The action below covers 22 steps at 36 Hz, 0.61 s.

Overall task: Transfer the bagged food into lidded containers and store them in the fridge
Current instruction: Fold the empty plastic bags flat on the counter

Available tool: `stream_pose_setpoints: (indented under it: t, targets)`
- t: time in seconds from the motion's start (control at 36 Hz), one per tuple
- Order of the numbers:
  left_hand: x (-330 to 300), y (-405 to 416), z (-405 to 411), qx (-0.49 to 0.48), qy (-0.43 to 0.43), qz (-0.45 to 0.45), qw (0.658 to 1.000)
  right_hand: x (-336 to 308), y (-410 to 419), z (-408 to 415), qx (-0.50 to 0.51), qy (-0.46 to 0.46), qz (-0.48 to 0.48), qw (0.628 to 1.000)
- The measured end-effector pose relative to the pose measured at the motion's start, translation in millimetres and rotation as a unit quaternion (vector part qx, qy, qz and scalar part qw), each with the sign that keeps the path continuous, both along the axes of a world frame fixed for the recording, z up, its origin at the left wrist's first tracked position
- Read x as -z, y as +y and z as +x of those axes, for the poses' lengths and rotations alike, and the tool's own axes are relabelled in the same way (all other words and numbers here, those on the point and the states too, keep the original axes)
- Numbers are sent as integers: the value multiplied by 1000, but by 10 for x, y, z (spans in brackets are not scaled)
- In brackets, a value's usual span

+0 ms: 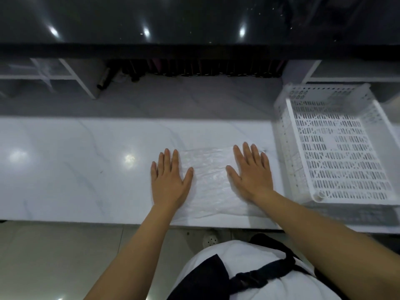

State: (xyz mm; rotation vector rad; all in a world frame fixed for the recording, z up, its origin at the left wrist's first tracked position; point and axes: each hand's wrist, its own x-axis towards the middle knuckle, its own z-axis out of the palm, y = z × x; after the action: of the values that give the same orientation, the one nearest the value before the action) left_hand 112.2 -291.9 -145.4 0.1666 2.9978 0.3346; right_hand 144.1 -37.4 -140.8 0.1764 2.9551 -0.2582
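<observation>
Hands flat, fingers straight: left hand point(169, 178) and right hand point(251, 172) press an empty clear plastic bag point(208, 169) onto the white marble counter point(75, 165), perforated white basket point(337, 148) just beside.

The person wears a white top point(242, 256) with a dark apron point(207, 276) over it. A dark bunched strap point(259, 276) ties across the front. Both arms are bare, with no sleeves showing.

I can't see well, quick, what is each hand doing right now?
Left hand: open, fingers straight, pressing flat on the left edge of the plastic bag.
Right hand: open, fingers straight, pressing flat on the bag's right side.
</observation>
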Motion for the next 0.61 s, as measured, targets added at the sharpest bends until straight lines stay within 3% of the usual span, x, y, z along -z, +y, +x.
stream_pose_setpoints:
  t: [0.17,0.25,0.33,0.42,0.5,0.61]
  targets:
    - [3,-28,-37,8,0,16,1000,-164,-59,-14,-10,-8,10,1000]
    - [-25,-17,-71,4,-19,10,1000,-341,-254,86,-45,87,-61,993]
    - [-113,-22,-166,-3,-36,31,999,-404,-542,294,-147,143,-109,973]
    - [-249,-39,-396,-2,-42,27,999,-285,-721,474,-235,69,-53,968]
    - [-396,-9,-683,96,-84,-10,992,-128,-680,574,-255,-18,0,967]
    - [-551,88,-913,171,-113,-59,977,-83,-589,540,-279,-23,10,960]
